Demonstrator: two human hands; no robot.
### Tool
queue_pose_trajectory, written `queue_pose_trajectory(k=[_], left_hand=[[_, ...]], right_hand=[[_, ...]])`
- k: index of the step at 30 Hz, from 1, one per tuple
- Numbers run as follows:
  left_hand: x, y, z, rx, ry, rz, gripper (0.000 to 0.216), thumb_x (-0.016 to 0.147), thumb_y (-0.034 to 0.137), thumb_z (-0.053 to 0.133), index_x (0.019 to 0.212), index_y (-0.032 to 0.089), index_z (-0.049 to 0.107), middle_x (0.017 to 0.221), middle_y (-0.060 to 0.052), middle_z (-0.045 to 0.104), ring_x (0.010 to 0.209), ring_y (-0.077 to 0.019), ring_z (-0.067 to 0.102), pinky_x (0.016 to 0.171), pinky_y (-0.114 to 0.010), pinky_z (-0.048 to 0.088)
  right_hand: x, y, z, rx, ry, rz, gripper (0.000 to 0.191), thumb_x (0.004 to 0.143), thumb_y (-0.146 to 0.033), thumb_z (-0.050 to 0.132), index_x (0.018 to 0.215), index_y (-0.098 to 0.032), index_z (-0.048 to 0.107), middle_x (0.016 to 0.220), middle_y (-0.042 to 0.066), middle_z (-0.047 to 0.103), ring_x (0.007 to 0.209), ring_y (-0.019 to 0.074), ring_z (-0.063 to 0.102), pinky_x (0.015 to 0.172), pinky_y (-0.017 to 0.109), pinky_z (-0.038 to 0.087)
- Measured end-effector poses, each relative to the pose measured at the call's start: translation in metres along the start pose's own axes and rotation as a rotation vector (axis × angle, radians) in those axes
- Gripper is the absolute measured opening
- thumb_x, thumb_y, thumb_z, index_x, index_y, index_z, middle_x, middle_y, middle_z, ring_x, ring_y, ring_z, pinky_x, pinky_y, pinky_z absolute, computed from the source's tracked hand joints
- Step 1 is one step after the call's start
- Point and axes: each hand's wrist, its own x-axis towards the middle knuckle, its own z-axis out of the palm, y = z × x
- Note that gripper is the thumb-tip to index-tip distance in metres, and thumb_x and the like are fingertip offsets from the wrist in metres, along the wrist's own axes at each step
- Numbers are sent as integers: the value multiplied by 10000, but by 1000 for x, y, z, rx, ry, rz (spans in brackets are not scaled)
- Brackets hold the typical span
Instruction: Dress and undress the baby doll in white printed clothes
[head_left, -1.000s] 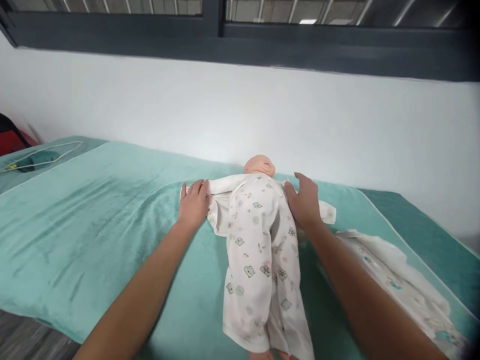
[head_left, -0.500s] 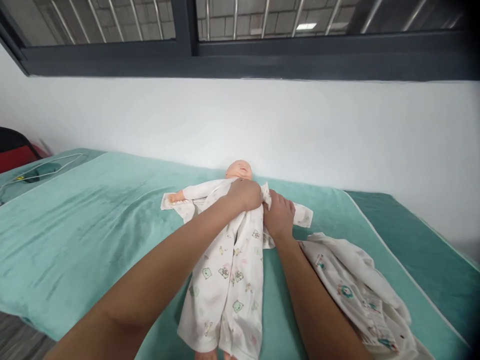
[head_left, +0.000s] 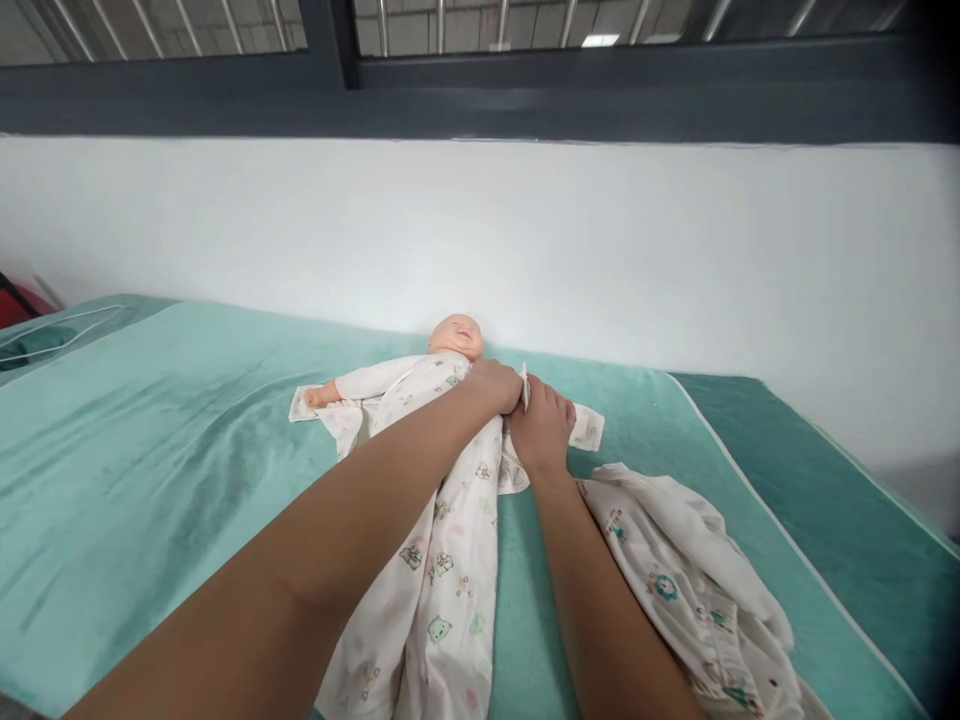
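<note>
Both hands, left hand point(head_left: 496, 386) and right hand point(head_left: 541, 428), pinch the printed romper point(head_left: 442, 540) closed at the baby doll's point(head_left: 455, 336) chest.

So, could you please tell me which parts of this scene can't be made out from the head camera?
- Doll: its chest is hidden behind the left hand and right hand, head view.
- What each grip closes on: fingers curl into the romper, so it is unclear.
- Doll's feet: cut off by the bottom edge.
- Second garment: runs off the lower edge.
- Items at far left on the bed: cut by the frame, too small.
</note>
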Motion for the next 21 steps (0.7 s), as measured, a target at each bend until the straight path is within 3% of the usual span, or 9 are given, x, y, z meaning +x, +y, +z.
queue_pose_trajectory(k=[6, 11, 16, 21], left_hand=[[-16, -12, -12, 44, -9, 31, 419, 799, 190, 603, 1213, 247, 640, 1242, -114, 659, 1148, -318, 582, 909, -421, 482], [-34, -20, -21, 102, -8, 11, 458, 833, 194, 570, 1288, 241, 574, 1262, -131, 630, 1147, -331, 565, 881, -439, 472], [-19, -3, -2, 119, -4, -27, 399, 792, 233, 653, 1189, 199, 623, 1238, -146, 645, 1144, -332, 562, 910, -449, 439], [-3, 0, 16, 121, 51, 21, 404, 808, 232, 638, 1207, 179, 603, 1223, -147, 653, 1135, -311, 570, 917, -439, 426]], right_hand=[[2, 1, -4, 114, 35, 72, 504, 817, -54, 364, 1258, -182, 572, 1251, 103, 644, 1147, 253, 559, 1014, 385, 320], [6, 2, -7, 241, -5, 204, 445, 849, -107, 352, 1227, -195, 570, 1148, 96, 677, 1007, 248, 597, 851, 344, 389], [5, 1, -11, 146, -96, 238, 405, 889, -154, 385, 1249, -191, 567, 1115, 118, 684, 1029, 260, 608, 872, 357, 371], [6, 2, -11, 184, -90, 235, 437, 858, -118, 396, 1240, -215, 584, 1093, 103, 682, 1002, 249, 608, 876, 355, 375]])
